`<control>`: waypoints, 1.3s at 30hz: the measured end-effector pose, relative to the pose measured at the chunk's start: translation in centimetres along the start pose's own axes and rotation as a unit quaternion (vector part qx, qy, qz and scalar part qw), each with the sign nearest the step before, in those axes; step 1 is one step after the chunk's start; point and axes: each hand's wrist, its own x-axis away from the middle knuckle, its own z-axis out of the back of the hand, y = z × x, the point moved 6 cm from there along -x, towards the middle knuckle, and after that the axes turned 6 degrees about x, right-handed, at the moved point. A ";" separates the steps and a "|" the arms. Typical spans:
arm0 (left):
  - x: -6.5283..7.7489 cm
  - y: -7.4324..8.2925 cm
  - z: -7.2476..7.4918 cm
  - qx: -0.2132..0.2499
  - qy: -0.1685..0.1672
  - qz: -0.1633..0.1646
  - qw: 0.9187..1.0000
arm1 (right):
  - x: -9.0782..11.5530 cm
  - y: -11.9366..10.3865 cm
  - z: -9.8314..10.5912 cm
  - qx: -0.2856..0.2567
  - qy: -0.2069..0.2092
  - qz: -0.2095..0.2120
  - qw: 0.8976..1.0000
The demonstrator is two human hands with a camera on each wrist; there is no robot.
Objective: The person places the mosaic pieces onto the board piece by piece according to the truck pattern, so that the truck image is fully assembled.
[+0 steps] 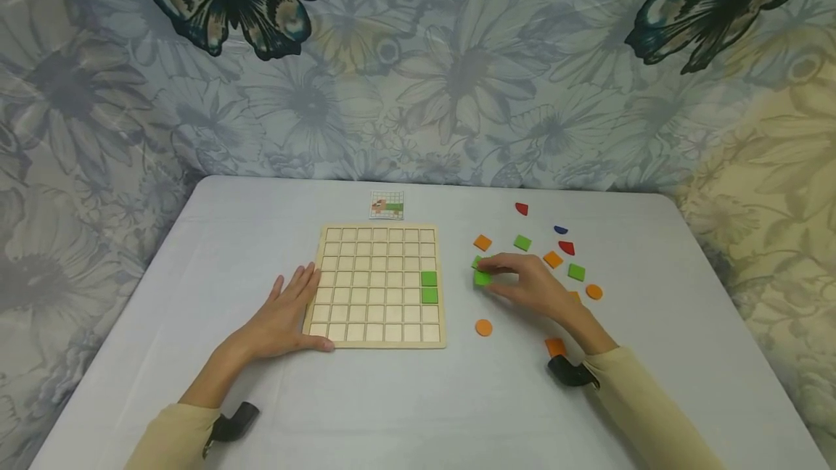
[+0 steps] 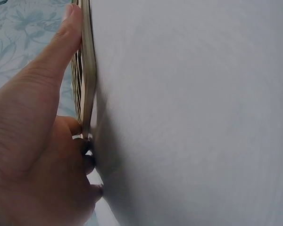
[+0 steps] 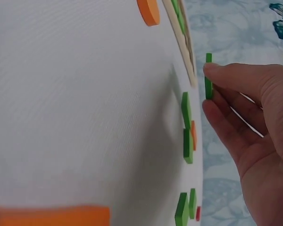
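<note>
The wooden grid board (image 1: 375, 345) lies on the white table with two green square tiles (image 1: 429, 296) one in front of the other in its rightmost column. Spread along the board's left edge is my left hand (image 1: 277, 321), its thumb at the front left corner; the left wrist view also shows that thumb (image 2: 68, 35) against the rim. My right hand (image 1: 529, 285), to the right of the board, pinches a green square tile (image 3: 208, 77) between thumb and fingertips, raised off the table. More green tiles (image 3: 186, 109) lie on the cloth below it.
Behind the board lies a small patterned card (image 1: 387, 205). Orange squares (image 1: 482, 242), orange circles (image 1: 483, 328), red pieces (image 1: 521, 209) and a blue piece (image 1: 560, 230) are scattered on the right. An orange square (image 1: 556, 347) sits by the right wrist's black camera (image 1: 571, 372).
</note>
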 end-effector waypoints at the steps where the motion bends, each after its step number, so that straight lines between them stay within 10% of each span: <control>1: 0.0 0.0 0.0 0.000 -0.001 0.000 1.000 | -0.2 0.0 -0.1 -0.003 0.001 0.002 1.000; 39: 0.2 0.5 0.2 -0.005 0.000 0.001 1.000 | -5.5 -4.7 -5.9 -0.015 -0.062 0.082 0.995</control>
